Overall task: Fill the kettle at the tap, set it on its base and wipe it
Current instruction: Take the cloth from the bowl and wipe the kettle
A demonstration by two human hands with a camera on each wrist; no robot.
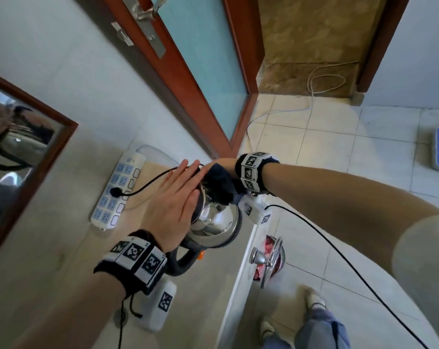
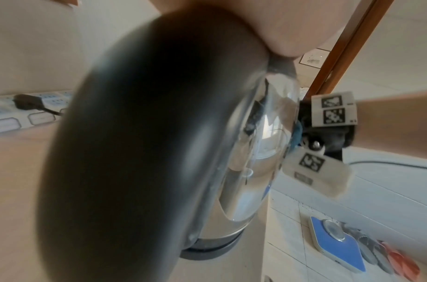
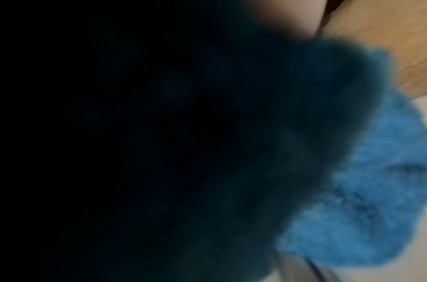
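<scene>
head view: left hand (image 1: 174, 197) flat on kettle (image 1: 213, 222), right hand (image 1: 222, 163) clutching cloth (image 1: 222, 182)

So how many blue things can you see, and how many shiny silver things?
Blue things: 3, the fluffy cloth in the right hand, the blue-socket power strip, the scale on the floor.
Shiny silver things: 3, the kettle under the flat left hand, the door handle, the drawer knob.
Total: 6.

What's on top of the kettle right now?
The left hand lies flat with straight fingers on the kettle lid. Beside it the right hand presses a dark blue cloth against the top. The lid itself is mostly covered.
</scene>
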